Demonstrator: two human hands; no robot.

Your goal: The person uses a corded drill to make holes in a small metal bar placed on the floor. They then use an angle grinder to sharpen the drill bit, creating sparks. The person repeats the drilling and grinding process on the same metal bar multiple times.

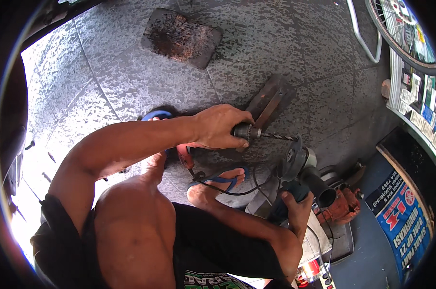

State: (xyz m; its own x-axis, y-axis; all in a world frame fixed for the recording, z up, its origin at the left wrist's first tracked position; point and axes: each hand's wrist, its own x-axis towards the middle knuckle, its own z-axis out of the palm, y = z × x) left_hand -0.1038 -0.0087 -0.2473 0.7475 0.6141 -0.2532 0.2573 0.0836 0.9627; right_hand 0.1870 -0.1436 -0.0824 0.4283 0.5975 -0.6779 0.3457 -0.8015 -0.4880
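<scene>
My left hand (pixel 225 127) grips a red power drill (pixel 186 155) around its chuck end (pixel 247 132), with a twist drill bit (pixel 278 136) pointing right. My right hand (pixel 297 207) is wrapped round the body of an angle grinder (pixel 297 161), whose head is raised at the bit's tip; whether disc and bit touch, I cannot tell. Black cords run down from the tools. Just beyond the drill, dark metal bars (pixel 268 101) lie on the tiled floor. My bare legs and sandalled feet (pixel 218 180) are below the drill.
A worn, rusty plate (pixel 179 38) lies at the top. An orange-red machine (pixel 343 207) with a dark tube stands right of the grinder. Along the right are a bicycle wheel (pixel 401 24), a bent silver tube (pixel 357 33), a stickered panel (pixel 415 106) and a blue signboard (pixel 396 216).
</scene>
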